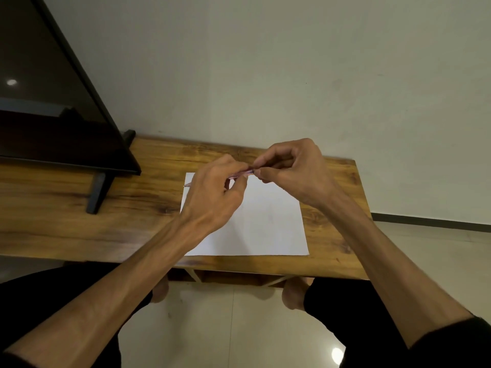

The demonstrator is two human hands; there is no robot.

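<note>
— Head view. Where's the pen (243, 173)?
— Over the white sheet (265, 224), nearly level, between both hands.
— Left hand (212, 197)?
— Curled round the barrel.
— Right hand (289, 173)?
— Pinching the pen's right end, thumb against forefinger.
— And the sheet?
— Flat on the wooden table (79, 221), right of a dark screen (53, 115).

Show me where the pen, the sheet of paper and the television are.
pen (242, 173), head view, on the visible stretch of its barrel.
sheet of paper (265, 224), head view, on its bare middle.
television (39, 102), head view, on its dark screen.
</note>
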